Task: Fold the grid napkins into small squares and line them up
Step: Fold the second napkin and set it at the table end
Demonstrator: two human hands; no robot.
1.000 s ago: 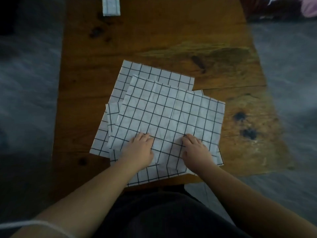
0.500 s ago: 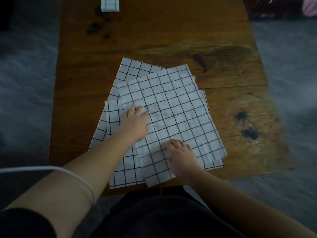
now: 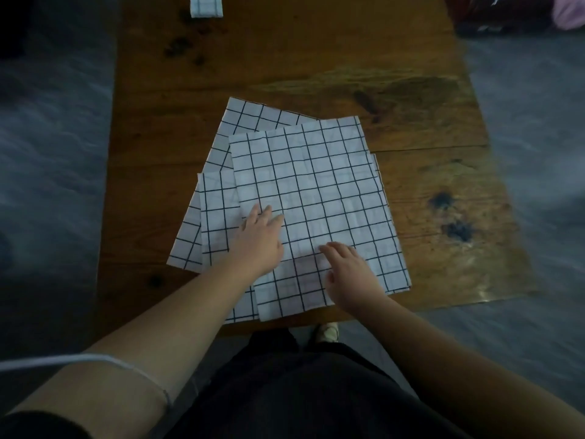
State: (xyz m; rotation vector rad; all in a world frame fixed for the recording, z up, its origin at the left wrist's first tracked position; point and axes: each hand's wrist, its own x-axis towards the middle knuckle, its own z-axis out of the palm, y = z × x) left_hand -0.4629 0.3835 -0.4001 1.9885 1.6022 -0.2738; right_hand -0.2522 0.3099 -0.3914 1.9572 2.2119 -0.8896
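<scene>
A loose pile of white napkins with a black grid lies on the near half of the wooden table (image 3: 316, 58). The top napkin (image 3: 316, 185) is spread flat, turned a little against the ones beneath. Parts of the lower napkins (image 3: 215, 217) stick out at the left and back. My left hand (image 3: 261, 240) lies flat on the top napkin's left part, fingers spread. My right hand (image 3: 348, 274) rests flat near its front edge. A folded grid napkin (image 3: 206, 6), a small square, sits at the table's far edge.
Dark knots (image 3: 457, 231) mark the wood to the right of the pile. A grey floor (image 3: 538, 122) surrounds the table on both sides. A heap of dark and pink cloth (image 3: 538, 14) lies at the far right. My dark-clothed lap (image 3: 300, 391) is below the near edge.
The top napkin has been turned clockwise and pushed away from me over the pile. My left hand slid forward along it and my right hand stayed near the front edge.
</scene>
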